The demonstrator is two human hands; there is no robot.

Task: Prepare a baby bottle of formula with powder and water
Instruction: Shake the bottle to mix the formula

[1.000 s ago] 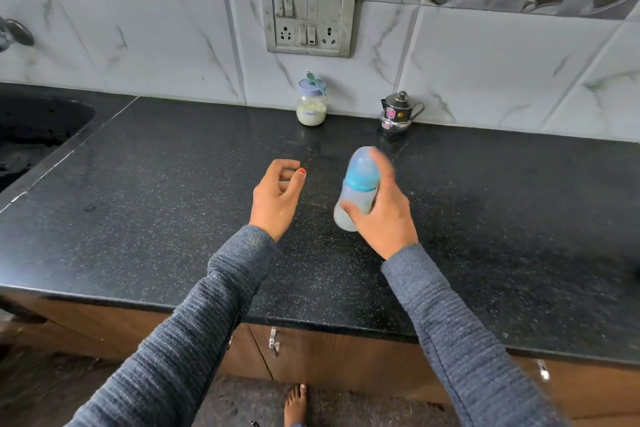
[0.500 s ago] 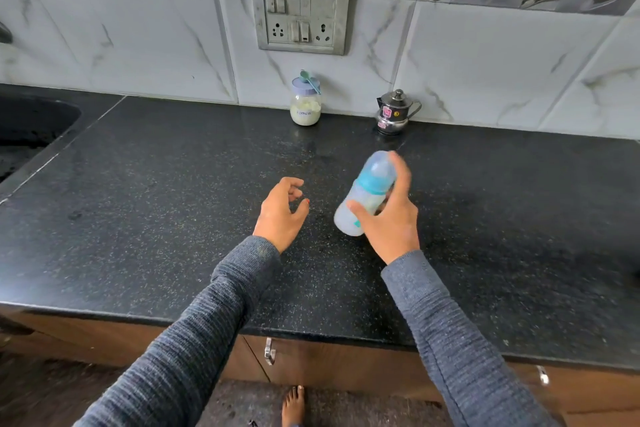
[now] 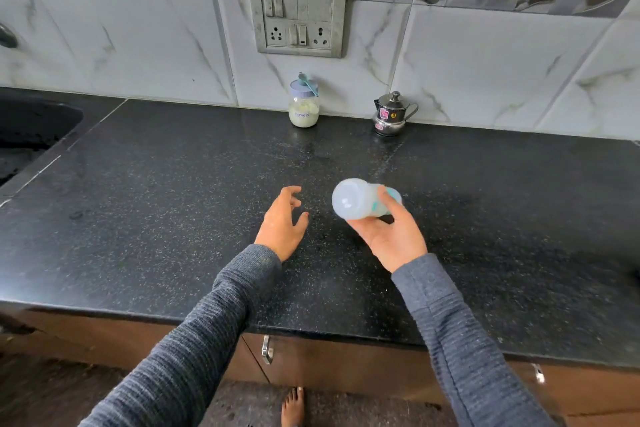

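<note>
My right hand (image 3: 389,234) grips a translucent baby bottle (image 3: 358,199) with a teal collar, tipped on its side above the black counter, its base turned toward me and to the left. The bottle looks blurred with motion and holds a whitish liquid. My left hand (image 3: 282,222) hovers just left of it, palm down, fingers spread and holding nothing. Against the back wall stands a small jar of white formula powder (image 3: 304,108) with a lilac lid and a teal scoop resting on top.
A small steel pot with a lid (image 3: 391,115) stands at the wall right of the jar. A dark sink (image 3: 31,135) is sunk into the black granite counter (image 3: 173,218) at far left. A switch panel (image 3: 298,18) sits on the tiled wall. My bare foot (image 3: 292,406) shows below the counter edge.
The bottle has swung from nearly upright to lying sideways in my right hand, its base now pointing toward me. My left hand stayed open beside it, dropping slightly.
</note>
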